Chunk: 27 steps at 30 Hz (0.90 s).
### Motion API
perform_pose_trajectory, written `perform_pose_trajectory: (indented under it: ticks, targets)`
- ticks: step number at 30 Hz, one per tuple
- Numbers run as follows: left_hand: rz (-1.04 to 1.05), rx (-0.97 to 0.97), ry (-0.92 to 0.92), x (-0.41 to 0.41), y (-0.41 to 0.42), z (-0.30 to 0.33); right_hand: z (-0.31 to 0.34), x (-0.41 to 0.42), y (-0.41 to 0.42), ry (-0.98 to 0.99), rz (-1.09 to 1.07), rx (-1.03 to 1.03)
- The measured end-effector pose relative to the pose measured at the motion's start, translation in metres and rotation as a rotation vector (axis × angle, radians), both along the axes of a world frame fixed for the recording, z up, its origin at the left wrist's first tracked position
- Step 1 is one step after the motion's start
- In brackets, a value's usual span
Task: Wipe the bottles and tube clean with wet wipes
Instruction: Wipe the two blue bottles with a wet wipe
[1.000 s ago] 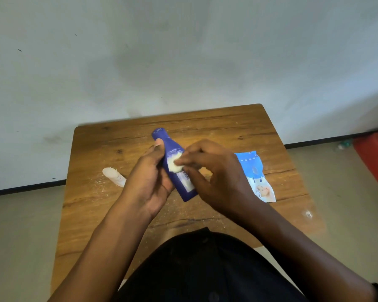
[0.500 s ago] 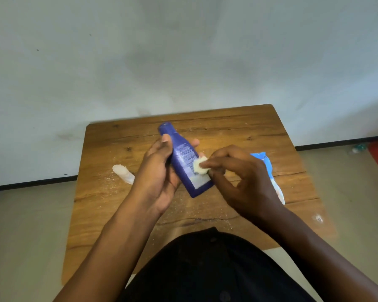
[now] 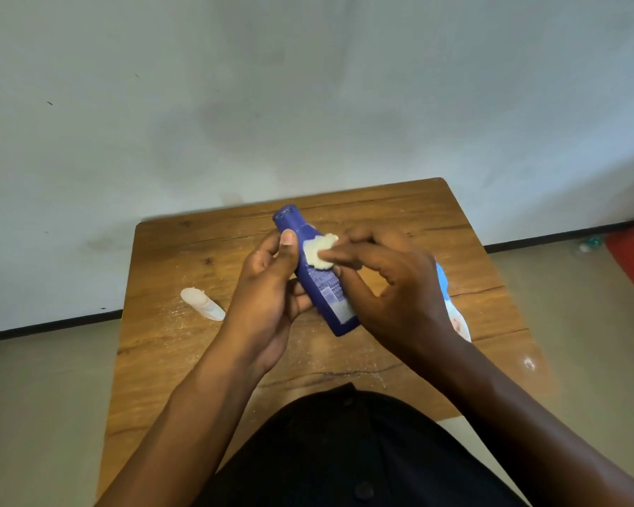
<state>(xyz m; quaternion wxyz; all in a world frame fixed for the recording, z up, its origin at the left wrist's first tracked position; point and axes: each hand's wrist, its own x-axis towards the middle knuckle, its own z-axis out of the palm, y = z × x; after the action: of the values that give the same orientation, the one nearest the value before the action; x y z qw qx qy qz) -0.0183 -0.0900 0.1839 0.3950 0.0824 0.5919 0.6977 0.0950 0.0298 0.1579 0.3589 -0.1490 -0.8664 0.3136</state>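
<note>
One blue bottle (image 3: 317, 276) (label print unreadable) in the left hand (image 3: 271, 298) grip; right hand (image 3: 392, 287) fingers press one wipe (image 3: 319, 252) on it. One white tube (image 3: 203, 304) lies on the desk (image 3: 169, 342).

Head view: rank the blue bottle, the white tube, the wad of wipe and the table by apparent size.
1. wooden table, by far.
2. blue bottle, though held nearer the camera.
3. white tube lying on the table.
4. wad of wipe, partly covered by the right hand's fingers.
</note>
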Motion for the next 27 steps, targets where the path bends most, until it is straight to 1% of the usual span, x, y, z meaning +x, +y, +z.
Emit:
perform_pose_trajectory:
  ticks: [6,10,12,17,22,27]
  targets:
    - [0.1,-0.043,0.056,-0.015,0.002,-0.01,-0.025,0.033,-0.001,-0.108,0.09,-0.118]
    - [0.121,-0.086,0.085,-0.021,0.013,-0.02,-0.036,0.048,0.01,-0.224,0.042,-0.214]
    - [0.108,-0.097,0.123,-0.024,0.024,-0.024,-0.04,0.053,0.016,-0.253,0.012,-0.262]
    - [0.033,-0.145,0.365,-0.03,0.06,-0.038,-0.043,0.061,0.035,-0.27,-0.182,-0.456]
    - [-0.088,-0.352,0.642,-0.026,0.099,-0.052,-0.05,0.067,0.063,-0.164,-0.288,-0.684]
    - [-0.189,-0.467,0.896,-0.02,0.129,-0.066,-0.055,0.078,0.081,-0.149,-0.283,-0.71]
